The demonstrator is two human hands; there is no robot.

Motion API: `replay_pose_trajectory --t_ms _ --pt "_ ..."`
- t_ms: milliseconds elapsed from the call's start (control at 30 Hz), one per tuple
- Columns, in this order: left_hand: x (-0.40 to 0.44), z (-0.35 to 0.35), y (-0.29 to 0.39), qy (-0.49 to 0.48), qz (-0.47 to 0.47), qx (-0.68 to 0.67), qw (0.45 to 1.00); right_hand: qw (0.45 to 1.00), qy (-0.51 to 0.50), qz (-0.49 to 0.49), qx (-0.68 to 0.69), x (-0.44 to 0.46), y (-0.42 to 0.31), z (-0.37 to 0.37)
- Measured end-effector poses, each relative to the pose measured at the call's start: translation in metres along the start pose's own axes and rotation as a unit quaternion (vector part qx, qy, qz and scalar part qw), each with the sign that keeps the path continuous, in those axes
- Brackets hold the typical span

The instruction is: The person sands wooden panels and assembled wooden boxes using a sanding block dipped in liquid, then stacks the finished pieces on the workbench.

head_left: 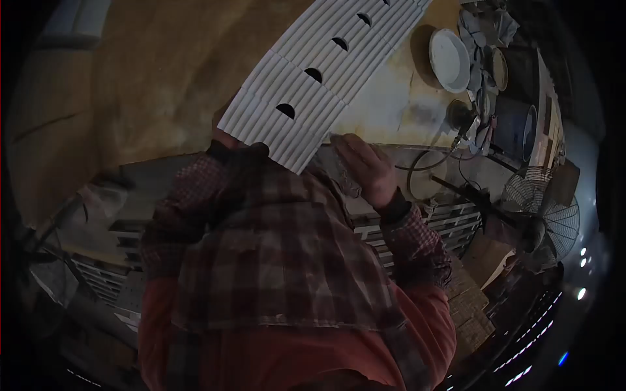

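A long white ribbed panel [313, 91] with a row of dark half-round openings runs from the top of the view down to my chest. My left hand [226, 139] is at the panel's lower left corner, mostly hidden under its edge, so its fingers cannot be made out. To the right of the panel's lower end is my right hand [365, 166], its fingers extended side by side toward the panel's edge. Something crumpled and translucent [347, 179] hangs beside that palm.
The panel lies over a stained tan table [163, 78]. At the upper right are a white basin [449, 60], a hose [417, 168] and a blue bucket [529, 130]. A wire fan [554, 215] stands at the right, near cardboard boxes [486, 260].
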State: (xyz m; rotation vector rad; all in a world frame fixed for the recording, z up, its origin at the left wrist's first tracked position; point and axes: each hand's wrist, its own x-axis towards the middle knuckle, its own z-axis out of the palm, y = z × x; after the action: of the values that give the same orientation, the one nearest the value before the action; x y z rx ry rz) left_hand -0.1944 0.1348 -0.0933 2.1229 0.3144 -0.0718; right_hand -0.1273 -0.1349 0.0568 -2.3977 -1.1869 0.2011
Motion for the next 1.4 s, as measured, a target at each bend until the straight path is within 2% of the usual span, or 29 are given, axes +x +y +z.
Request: replay_pose_trajectory --t_ms 33,67,100,133,167,267,433,533,600,700,800,833,900,933,967,1067,1133,1200,1233,1267,1367,1400 --pt "0.000 0.005 -0.011 -0.030 -0.006 -0.179 0.983 0.998 0.031 -0.004 0.052 -0.003 0.003 0.006" --pt "0.001 0.009 -0.022 -0.057 -0.023 -0.351 0.934 0.998 0.031 -0.004 0.052 -0.003 0.005 0.008" --pt "0.001 0.004 -0.020 -0.035 -0.013 -0.251 0.967 0.995 0.055 0.016 0.087 0.001 0.002 0.007" --pt "0.001 0.002 -0.019 -0.010 -0.004 -0.070 0.997 0.989 0.079 0.035 0.121 0.005 0.000 0.006" --pt "0.002 0.001 -0.021 0.005 -0.001 0.012 1.000 0.989 0.051 0.061 0.127 0.011 -0.005 -0.003" --pt "0.003 0.001 -0.018 0.015 0.002 0.005 1.000 0.996 0.031 0.043 0.067 0.012 -0.007 0.001" --pt "0.003 0.004 -0.017 0.041 0.029 0.015 0.999 0.998 0.008 -0.041 -0.041 0.002 -0.010 0.007" --pt "0.003 0.007 -0.017 0.054 0.033 0.016 0.998 0.998 0.014 -0.054 -0.043 -0.006 -0.007 0.009" --pt "0.004 0.009 -0.014 0.064 0.034 0.004 0.997 0.999 -0.007 -0.038 -0.009 -0.007 -0.003 0.006" --pt "0.003 0.010 -0.009 0.071 0.027 -0.012 0.997 0.977 0.092 0.041 0.189 -0.010 0.005 0.011" --pt "0.004 0.010 -0.006 0.058 0.011 -0.014 0.998 0.960 0.106 0.103 0.237 0.003 0.001 0.000" --pt "0.005 0.010 -0.007 0.033 -0.011 0.006 0.999 0.972 0.101 0.094 0.189 0.007 0.001 -0.003" --pt "0.005 0.011 -0.012 0.016 -0.016 0.030 0.999 0.974 0.098 0.084 0.188 0.005 -0.002 0.000" --pt "0.007 0.019 -0.017 0.035 -0.041 -0.130 0.990 0.975 0.095 0.075 0.186 0.004 -0.002 0.001" --pt "0.009 0.027 -0.021 0.062 -0.058 -0.288 0.954 0.977 0.095 0.057 0.184 0.002 -0.003 0.003" --pt "0.009 0.031 -0.025 0.080 -0.083 -0.308 0.945 0.976 0.090 0.074 0.184 -0.002 -0.010 0.007" --pt "0.006 0.025 -0.018 0.079 -0.040 -0.200 0.976 0.973 0.089 0.066 0.203 0.000 -0.013 0.007" --pt "0.004 0.022 -0.016 0.083 0.002 -0.127 0.989 0.990 0.044 0.045 0.126 -0.004 -0.013 0.013" --pt "0.004 0.022 -0.017 0.084 0.023 -0.107 0.990 0.995 0.085 -0.007 0.044 -0.011 -0.006 0.028" --pt "0.004 0.022 -0.019 0.086 0.043 -0.088 0.991 0.995 0.086 -0.005 0.044 -0.015 -0.006 0.030" --pt "0.004 0.026 -0.026 0.115 0.002 -0.089 0.989 0.997 0.051 -0.019 0.046 -0.020 -0.009 0.029" --pt "0.005 0.024 -0.027 0.104 0.027 -0.026 0.994 0.994 0.074 -0.009 0.077 -0.022 -0.007 0.032"
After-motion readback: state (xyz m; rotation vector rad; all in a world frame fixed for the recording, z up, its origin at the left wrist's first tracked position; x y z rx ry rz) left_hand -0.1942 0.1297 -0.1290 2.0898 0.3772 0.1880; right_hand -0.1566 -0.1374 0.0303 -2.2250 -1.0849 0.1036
